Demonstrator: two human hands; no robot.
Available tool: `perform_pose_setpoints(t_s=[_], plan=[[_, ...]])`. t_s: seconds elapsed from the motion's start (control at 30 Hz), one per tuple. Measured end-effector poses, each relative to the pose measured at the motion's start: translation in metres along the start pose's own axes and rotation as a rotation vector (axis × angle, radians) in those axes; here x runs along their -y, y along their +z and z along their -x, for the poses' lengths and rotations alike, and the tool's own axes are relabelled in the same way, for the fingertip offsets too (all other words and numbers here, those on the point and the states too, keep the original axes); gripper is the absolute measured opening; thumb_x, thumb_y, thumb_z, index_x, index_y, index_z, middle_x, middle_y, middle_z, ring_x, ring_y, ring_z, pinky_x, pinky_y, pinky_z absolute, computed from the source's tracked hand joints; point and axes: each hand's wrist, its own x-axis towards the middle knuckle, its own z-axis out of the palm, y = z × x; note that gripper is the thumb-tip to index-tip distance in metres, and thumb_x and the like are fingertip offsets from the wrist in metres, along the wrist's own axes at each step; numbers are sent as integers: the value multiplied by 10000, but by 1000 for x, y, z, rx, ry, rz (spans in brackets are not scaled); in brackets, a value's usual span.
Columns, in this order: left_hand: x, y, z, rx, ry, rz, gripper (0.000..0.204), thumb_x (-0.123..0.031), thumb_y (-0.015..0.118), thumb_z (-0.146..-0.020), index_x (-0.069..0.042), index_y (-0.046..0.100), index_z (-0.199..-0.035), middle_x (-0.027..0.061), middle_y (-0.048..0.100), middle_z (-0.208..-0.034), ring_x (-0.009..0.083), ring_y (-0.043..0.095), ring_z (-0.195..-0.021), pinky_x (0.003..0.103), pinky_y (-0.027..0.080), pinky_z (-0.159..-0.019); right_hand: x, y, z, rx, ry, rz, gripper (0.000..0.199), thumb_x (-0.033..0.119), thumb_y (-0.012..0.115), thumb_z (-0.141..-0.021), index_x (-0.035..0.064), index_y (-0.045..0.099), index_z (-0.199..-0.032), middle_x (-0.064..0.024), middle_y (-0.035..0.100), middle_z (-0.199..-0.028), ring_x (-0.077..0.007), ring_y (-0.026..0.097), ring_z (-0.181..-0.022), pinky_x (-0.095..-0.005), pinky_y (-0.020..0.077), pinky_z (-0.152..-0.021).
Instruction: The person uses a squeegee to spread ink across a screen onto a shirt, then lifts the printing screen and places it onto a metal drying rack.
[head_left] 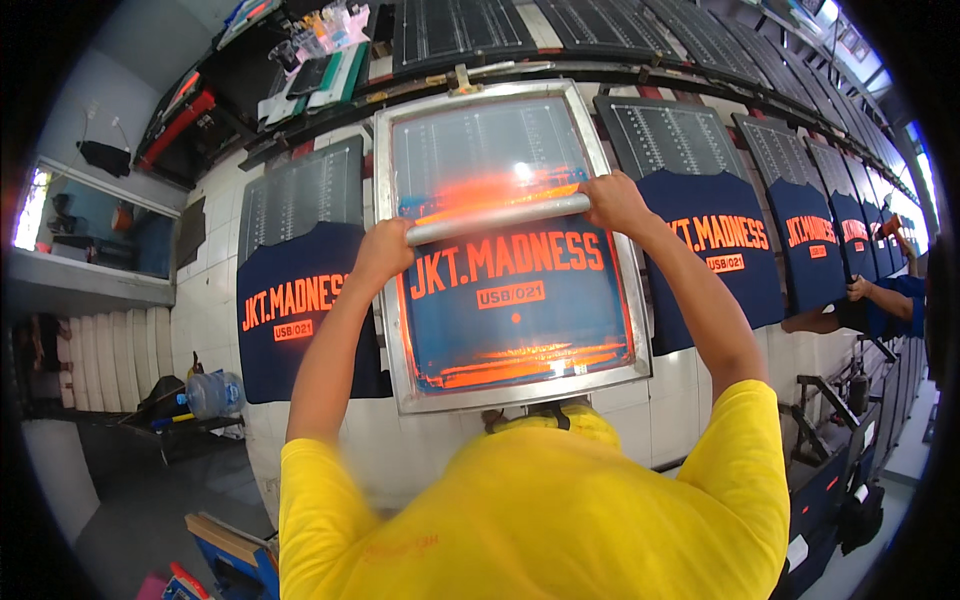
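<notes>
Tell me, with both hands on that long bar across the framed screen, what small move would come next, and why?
Probably a steady pull of the squeegee bar toward the body. The left hand and right hand grip its two ends, and it lies across the upper part of the screen frame, just below a band of orange ink. The lettering lies below the bar, so the ink likely has to be dragged over it.

A screen-printing workshop. A long white printing table (300,440) carries a row of navy T-shirts (290,310) with orange lettering, and a metal-framed mesh screen (400,300) smeared with orange ink lies over one. Spare screens (460,30) line its far edge.
</notes>
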Motion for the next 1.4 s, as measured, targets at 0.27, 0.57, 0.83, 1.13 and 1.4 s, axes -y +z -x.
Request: perform_pose_setpoints(t_s=[0.27,0.57,0.83,1.13,1.4], plan=[[-12,-37,7,-178,40,-1,277,18,623,-734,-43,718,-986,161,698,-1013,378,669,-910,459,540,-821,8,-52,3,-157,-9,77,120,127,692,-707,93,691,-822,-106,706,-803,-294,675,-795,-415,456,-751],[-49,-58,80,-346,145,-30,346,28,656,-728,-40,673,-1067,140,687,-1042,362,670,-922,438,554,-802,46,-78,77,-394,-63,59,139,100,737,-695,117,669,-815,-45,678,-801,-254,635,-785,-405,421,-683],[-80,9,206,-318,171,89,341,98,602,-687,-1,642,-1010,134,682,-1047,323,670,-972,390,562,-840,108,-20,205,-357,-53,-24,337,14,748,-541,101,626,-843,-31,668,-876,-229,618,-796,-375,406,-701],[-93,65,258,-212,163,100,422,109,566,-703,53,585,-1121,169,568,-1230,346,579,-1154,401,523,-930,137,21,261,-145,15,-24,637,186,881,-541,64,574,-1086,-93,608,-1181,-270,573,-1091,-405,441,-832],[-92,81,280,-127,181,43,573,66,563,-727,99,483,-1293,236,458,-1373,401,447,-1306,417,418,-1085,159,16,276,-77,82,-124,729,354,861,-669,11,528,-1219,-147,533,-1287,-338,493,-1217,-434,415,-973]])
